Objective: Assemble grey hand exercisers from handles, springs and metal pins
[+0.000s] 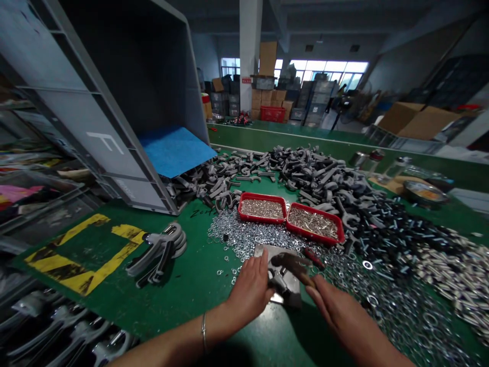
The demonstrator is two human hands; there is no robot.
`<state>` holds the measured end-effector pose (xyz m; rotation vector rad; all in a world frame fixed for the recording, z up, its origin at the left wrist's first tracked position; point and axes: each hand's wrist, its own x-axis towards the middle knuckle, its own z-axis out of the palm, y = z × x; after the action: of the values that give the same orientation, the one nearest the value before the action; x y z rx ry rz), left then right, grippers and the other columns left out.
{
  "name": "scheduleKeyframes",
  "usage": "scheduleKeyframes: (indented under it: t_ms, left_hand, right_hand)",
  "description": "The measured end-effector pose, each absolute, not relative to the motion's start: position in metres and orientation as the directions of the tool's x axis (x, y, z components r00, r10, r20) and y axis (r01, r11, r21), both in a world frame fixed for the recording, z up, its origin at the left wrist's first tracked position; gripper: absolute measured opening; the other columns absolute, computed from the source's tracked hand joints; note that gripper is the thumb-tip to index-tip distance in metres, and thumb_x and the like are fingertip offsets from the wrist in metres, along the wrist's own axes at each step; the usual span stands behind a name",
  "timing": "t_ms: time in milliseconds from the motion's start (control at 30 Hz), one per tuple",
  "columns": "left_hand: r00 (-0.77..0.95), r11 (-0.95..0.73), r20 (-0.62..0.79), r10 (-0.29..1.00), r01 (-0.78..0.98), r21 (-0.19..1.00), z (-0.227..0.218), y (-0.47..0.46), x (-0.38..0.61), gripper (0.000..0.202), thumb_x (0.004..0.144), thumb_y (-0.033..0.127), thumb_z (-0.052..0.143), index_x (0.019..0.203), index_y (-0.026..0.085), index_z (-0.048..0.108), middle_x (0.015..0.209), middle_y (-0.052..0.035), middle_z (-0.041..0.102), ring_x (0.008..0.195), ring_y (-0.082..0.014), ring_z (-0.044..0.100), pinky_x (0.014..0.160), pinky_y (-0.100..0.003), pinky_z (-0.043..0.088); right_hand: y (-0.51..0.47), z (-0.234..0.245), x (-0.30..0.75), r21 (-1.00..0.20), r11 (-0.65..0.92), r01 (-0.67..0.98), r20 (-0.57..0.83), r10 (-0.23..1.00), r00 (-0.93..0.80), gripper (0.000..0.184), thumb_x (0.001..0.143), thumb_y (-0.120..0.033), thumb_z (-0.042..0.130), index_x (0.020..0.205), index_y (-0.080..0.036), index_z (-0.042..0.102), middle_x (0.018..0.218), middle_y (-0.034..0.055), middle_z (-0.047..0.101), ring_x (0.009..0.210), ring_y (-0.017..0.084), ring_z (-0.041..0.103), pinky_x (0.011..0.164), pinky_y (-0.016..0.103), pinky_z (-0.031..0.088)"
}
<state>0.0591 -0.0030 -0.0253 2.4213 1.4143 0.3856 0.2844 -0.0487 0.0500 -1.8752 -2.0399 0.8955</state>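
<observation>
My right hand (340,316) is wrapped around the handle of a hammer (292,264). The hammer's dark head is over a small metal plate (294,298) lying on the green bench. My left hand (250,288) rests at the plate's left edge, its fingers closed on a grey metal part (280,280), partly hidden by the hammer and fingers. A red-handled tool (315,258) lies just beyond the plate. Behind it stand two red trays (284,220) joined side by side, filled with small metal pins.
Loose washers (244,237) are spread around the trays. A heap of grey wrench-shaped parts (317,171) lies behind, with black bolt-like pieces (397,237) and short pale cylinders (454,275) rightward. A large tipped grey crate (110,127) stands left, near stacked grey handles (162,252).
</observation>
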Motion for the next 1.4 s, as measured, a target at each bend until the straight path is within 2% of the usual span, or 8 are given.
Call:
scheduleKeyframes:
  t_ms: [233,333,433,667,867,1000,1133,1400]
  left_hand:
    - [0.497,-0.476,0.079,0.864,0.757,0.448,-0.014,0.003,0.059,0.090,0.077,0.022,0.066,0.152,0.007,0.018,0.143,-0.0238,0.045,0.130,-0.0386,0.043,0.111,-0.054,0.033]
    - [0.495,-0.349,-0.023,0.869,0.644,0.681,-0.002,0.016,0.055,0.079,0.081,0.029,0.063,0.149,0.013,0.027,0.122,-0.0173,0.062,0.110,-0.0329,0.059,0.098,-0.049,0.046]
    - [0.493,-0.126,-0.166,0.854,0.505,0.854,0.007,0.031,0.051,0.066,0.088,0.041,0.056,0.145,0.016,0.032,0.110,-0.0126,0.067,0.097,-0.0267,0.066,0.087,-0.041,0.053]
    - [0.412,-0.355,0.047,0.910,0.716,0.601,-0.004,0.027,0.030,0.039,0.091,0.029,0.054,0.127,0.013,0.054,0.130,-0.0151,0.056,0.126,-0.0290,0.047,0.112,-0.047,0.034]
    - [0.465,-0.390,0.017,0.885,0.721,0.573,-0.020,0.004,0.042,0.067,0.081,0.040,0.070,0.137,0.012,0.047,0.142,-0.0155,0.047,0.133,-0.0326,0.038,0.117,-0.049,0.028]
    - [0.481,-0.404,0.020,0.877,0.712,0.574,-0.021,0.006,0.052,0.065,0.079,0.035,0.071,0.136,0.013,0.049,0.139,-0.0134,0.049,0.131,-0.0313,0.039,0.117,-0.046,0.027]
    - [0.486,-0.398,0.009,0.874,0.705,0.587,-0.020,0.010,0.051,0.064,0.080,0.035,0.071,0.137,0.015,0.048,0.138,-0.0122,0.048,0.130,-0.0308,0.039,0.116,-0.046,0.029]
    - [0.468,-0.363,-0.021,0.883,0.711,0.602,-0.020,0.013,0.053,0.062,0.078,0.039,0.071,0.132,0.017,0.050,0.133,-0.0112,0.051,0.124,-0.0315,0.043,0.112,-0.047,0.031]
  right_hand:
    - [-0.075,0.010,0.305,-0.748,-0.302,0.592,-0.405,0.913,-0.046,0.055,0.094,-0.066,0.029,0.092,-0.023,0.063,0.087,0.0069,0.071,0.076,0.023,0.066,0.065,0.030,0.049]
    - [-0.097,-0.004,0.332,-0.702,-0.425,0.572,-0.489,0.871,0.047,0.061,0.092,-0.070,0.027,0.091,-0.023,0.066,0.083,0.0068,0.072,0.073,0.024,0.067,0.062,0.031,0.049]
    - [-0.091,-0.004,0.356,-0.570,-0.280,0.773,-0.376,0.925,0.058,0.049,0.094,-0.061,0.034,0.082,-0.024,0.065,0.081,0.0073,0.072,0.076,0.026,0.066,0.072,0.035,0.049]
    - [-0.008,-0.014,0.345,-0.133,-0.042,0.990,-0.001,0.999,0.042,0.017,0.094,-0.034,0.047,0.090,-0.019,0.055,0.099,0.0153,0.064,0.093,0.030,0.064,0.073,0.035,0.047]
    - [0.008,-0.017,0.352,-0.111,0.016,0.994,-0.023,1.000,-0.019,0.015,0.096,-0.029,0.042,0.088,-0.022,0.053,0.090,0.0105,0.069,0.077,0.028,0.068,0.057,0.031,0.041]
    - [0.002,0.012,0.342,-0.444,0.017,0.896,0.065,0.998,0.013,0.018,0.095,-0.040,0.044,0.093,-0.023,0.052,0.085,0.0085,0.070,0.072,0.026,0.068,0.061,0.033,0.046]
    - [0.001,0.015,0.289,-0.901,-0.021,0.433,0.035,0.992,0.120,0.028,0.096,-0.052,0.047,0.090,-0.025,0.053,0.070,0.0016,0.071,0.061,0.022,0.067,0.061,0.031,0.051]
    - [0.012,-0.027,0.235,-0.996,-0.042,0.073,-0.031,0.988,0.149,0.029,0.093,-0.053,0.055,0.094,-0.024,0.054,0.086,0.0057,0.075,0.067,0.024,0.072,0.060,0.035,0.058]
